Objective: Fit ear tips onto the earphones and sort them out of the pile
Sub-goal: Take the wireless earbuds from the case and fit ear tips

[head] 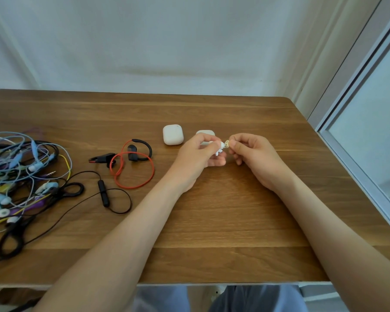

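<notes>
Now both hands (227, 154) pinch white earbud (220, 148) and ear tip (227, 144) together.

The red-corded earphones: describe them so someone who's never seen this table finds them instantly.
On the wooden table, look between the tangled cable pile at left and the white case mid-table. The earphones lie alone there, black ear hooks on a looped cord. Theirs is the only red cord; the neighbouring set is all black.
</notes>
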Demonstrator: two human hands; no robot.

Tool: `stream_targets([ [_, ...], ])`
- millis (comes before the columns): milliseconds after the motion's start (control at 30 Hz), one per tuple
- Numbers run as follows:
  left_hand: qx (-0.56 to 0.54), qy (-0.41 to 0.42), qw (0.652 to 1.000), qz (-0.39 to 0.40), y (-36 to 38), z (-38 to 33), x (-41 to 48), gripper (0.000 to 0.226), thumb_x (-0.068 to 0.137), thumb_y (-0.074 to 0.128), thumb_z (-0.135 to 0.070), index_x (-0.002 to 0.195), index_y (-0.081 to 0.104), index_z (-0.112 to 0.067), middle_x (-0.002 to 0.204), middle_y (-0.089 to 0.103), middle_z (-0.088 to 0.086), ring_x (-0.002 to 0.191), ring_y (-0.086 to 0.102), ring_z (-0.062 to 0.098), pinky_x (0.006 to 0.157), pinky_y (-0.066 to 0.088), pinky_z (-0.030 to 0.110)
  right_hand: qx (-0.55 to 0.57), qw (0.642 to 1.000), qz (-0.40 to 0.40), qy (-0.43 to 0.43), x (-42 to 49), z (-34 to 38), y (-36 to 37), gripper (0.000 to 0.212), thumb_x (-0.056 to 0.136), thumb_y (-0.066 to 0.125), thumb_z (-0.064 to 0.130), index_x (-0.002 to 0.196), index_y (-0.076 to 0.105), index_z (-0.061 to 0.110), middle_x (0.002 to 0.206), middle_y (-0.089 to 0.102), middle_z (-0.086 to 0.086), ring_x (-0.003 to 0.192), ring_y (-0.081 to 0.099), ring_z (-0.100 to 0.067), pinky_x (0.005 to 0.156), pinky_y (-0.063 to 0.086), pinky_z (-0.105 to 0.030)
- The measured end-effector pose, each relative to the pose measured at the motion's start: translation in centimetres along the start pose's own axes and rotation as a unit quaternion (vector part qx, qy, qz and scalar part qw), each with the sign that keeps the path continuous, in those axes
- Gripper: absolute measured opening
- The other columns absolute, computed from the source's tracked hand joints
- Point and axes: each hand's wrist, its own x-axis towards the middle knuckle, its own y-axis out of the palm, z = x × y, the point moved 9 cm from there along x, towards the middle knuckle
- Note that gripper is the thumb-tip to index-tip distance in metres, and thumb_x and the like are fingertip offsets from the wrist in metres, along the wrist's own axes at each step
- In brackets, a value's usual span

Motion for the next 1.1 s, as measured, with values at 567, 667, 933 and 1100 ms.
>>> stream_targets([
  [567,0.004,-0.004,1.0,-0.004,-0.08,0.16,0.11,0.007,0.094,0.059,-0.011,0.1,0.061,-0.01,0.094,0.064,0.013,0.071,0.068,0.01,0.071,0.056,0.024,-0.006,1.0,-0.01,-0.008,-0.33,0.42,0.15,0.022,0.097,0.053,0.013,0.079,0.066,0.016,0.075,0.059,0.001,0.067,0.049,-0.009,0.061,0.043,-0.019],
  [667,0.014,0.0,1.0,-0.012,-0.24,0.3,0.21,0.008,0.094,0.059,-0.012,0.101,0.061,-0.01,0.094,0.064,0.011,0.07,0.069,0.009,0.077,0.058,0.028,-0.011,1.0,-0.011,-0.005,-0.42,0.39,0.2,0.022,0.096,0.053,0.013,0.08,0.067,0.016,0.075,0.06,0.0,0.069,0.049,-0.01,0.062,0.043,-0.02],
  [933,0.037,0.001,0.999,-0.024,-0.28,0.37,0.21,0.013,0.093,0.06,-0.014,0.105,0.061,-0.01,0.103,0.065,0.012,0.078,0.072,0.013,0.085,0.058,0.037,-0.02,1.0,-0.015,-0.014,-0.81,0.74,0.51,0.018,0.096,0.054,0.014,0.085,0.068,0.013,0.074,0.067,0.003,0.072,0.056,-0.01,0.063,0.044,-0.02],
  [1100,0.038,0.008,0.999,-0.02,-0.19,0.34,0.26,0.011,0.093,0.06,-0.012,0.103,0.06,-0.009,0.1,0.065,0.011,0.076,0.072,0.012,0.085,0.058,0.038,-0.026,0.999,-0.044,0.003,-0.62,0.3,0.06,0.014,0.095,0.055,0.014,0.089,0.067,0.011,0.08,0.066,-0.004,0.074,0.054,-0.019,0.062,0.044,-0.022],
])
